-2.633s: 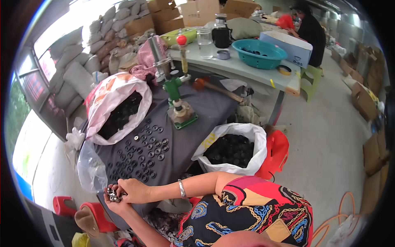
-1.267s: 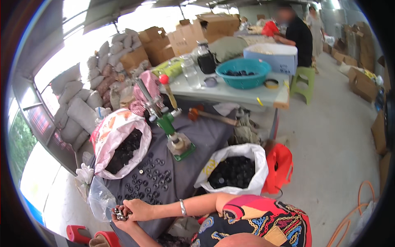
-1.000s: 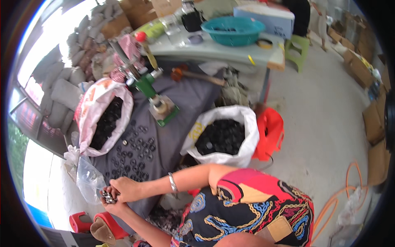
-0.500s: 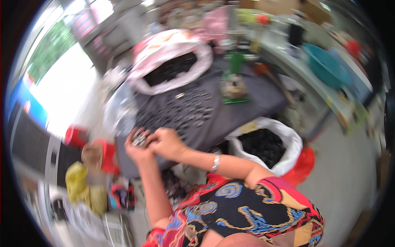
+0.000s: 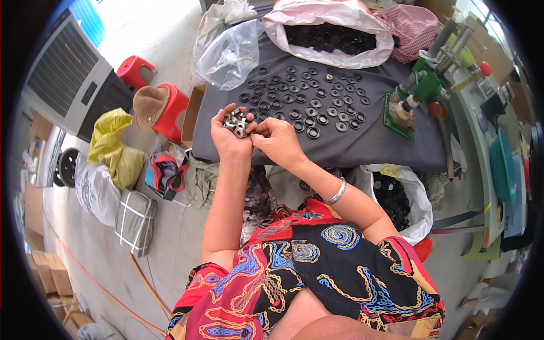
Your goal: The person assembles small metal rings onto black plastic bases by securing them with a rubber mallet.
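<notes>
My left hand [image 5: 232,139] is turned palm up and cupped around a pile of small silvery metal bearings [image 5: 237,122]. My right hand [image 5: 277,141] is closed in a pinch at the edge of that pile, touching the left fingers. What its fingertips grip is hidden. Beyond both hands, many black rings [image 5: 313,132] lie spread in loose rows on the dark tablecloth [image 5: 340,150]. One black ring [image 5: 328,77] near the far side has a shiny metal centre.
A white sack [image 5: 334,14] of black parts stands at the table's far side, beside a clear plastic bag [image 5: 232,54]. Right, there is a green hand press [image 5: 425,85] and a hammer [image 5: 442,130]. Another white sack [image 5: 419,198] sits below the near edge; red stools [image 5: 170,116] stand left.
The view has swung, so the table sits higher and farther right in it, and the blur has cleared. My hands stay together, the left still cupping the metal bearings.
</notes>
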Demonstrator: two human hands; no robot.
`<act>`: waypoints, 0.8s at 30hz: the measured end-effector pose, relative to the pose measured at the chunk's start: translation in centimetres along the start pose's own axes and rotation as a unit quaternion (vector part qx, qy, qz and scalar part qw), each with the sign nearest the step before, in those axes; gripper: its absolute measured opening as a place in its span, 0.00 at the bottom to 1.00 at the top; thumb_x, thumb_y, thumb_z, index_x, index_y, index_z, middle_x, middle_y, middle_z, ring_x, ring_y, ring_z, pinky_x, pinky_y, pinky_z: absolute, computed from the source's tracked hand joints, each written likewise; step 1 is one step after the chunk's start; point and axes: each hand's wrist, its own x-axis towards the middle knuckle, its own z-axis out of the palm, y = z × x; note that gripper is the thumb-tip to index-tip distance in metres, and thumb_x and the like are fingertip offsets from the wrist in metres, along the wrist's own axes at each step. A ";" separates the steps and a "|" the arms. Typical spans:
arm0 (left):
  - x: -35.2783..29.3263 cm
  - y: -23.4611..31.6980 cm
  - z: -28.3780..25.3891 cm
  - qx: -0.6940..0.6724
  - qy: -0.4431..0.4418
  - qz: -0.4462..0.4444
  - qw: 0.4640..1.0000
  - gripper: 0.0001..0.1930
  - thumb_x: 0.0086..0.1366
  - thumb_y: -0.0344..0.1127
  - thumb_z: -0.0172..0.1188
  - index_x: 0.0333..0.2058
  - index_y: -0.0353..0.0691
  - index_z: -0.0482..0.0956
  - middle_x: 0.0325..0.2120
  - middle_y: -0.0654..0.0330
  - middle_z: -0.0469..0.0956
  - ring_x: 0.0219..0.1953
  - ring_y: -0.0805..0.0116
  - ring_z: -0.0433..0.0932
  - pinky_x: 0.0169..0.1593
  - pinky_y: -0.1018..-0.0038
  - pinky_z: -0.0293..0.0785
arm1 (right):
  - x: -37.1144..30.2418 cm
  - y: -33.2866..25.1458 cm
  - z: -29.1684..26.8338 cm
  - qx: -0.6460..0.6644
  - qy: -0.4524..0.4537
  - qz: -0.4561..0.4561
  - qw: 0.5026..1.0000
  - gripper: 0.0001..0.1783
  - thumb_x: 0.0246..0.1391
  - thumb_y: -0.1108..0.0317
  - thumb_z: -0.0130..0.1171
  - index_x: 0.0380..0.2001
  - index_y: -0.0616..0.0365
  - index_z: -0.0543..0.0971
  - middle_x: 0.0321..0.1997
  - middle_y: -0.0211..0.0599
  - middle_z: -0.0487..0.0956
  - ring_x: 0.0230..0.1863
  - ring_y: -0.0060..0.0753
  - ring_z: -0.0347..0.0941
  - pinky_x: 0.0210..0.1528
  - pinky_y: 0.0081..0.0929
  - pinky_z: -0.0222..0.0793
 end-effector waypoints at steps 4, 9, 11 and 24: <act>0.7 0.1 -1.5 -0.015 0.027 -0.029 0.999 0.14 0.63 0.43 0.44 0.33 0.39 0.74 0.27 0.51 0.74 0.25 0.55 0.71 0.20 0.71 0.61 | -0.2 0.4 0.5 -0.029 -0.007 0.016 0.999 0.07 0.46 0.74 0.60 0.29 0.68 0.76 0.23 0.33 0.78 0.22 0.16 0.72 0.24 0.17 0.70; 1.0 0.7 -2.7 -0.036 0.050 -0.055 0.997 0.14 0.64 0.43 0.44 0.33 0.39 0.74 0.27 0.51 0.74 0.27 0.55 0.70 0.20 0.71 0.60 | -0.2 0.8 1.0 -0.096 -0.033 -0.030 0.994 0.08 0.44 0.75 0.60 0.30 0.66 0.76 0.24 0.33 0.78 0.24 0.16 0.72 0.28 0.17 0.71; 1.1 0.6 -2.8 -0.044 0.046 -0.060 0.996 0.14 0.63 0.42 0.44 0.34 0.38 0.74 0.28 0.51 0.74 0.28 0.54 0.70 0.21 0.71 0.61 | -0.2 1.0 1.1 -0.116 -0.028 -0.051 0.992 0.08 0.43 0.75 0.60 0.30 0.66 0.76 0.24 0.34 0.78 0.24 0.17 0.73 0.28 0.18 0.71; 1.4 1.8 -4.3 -0.105 0.084 -0.106 0.985 0.14 0.64 0.42 0.47 0.34 0.38 0.76 0.29 0.52 0.74 0.29 0.58 0.69 0.21 0.74 0.62 | 9.0 1.5 -6.5 -0.243 0.005 -0.144 0.959 0.09 0.44 0.74 0.60 0.32 0.64 0.78 0.25 0.34 0.79 0.24 0.19 0.74 0.29 0.18 0.71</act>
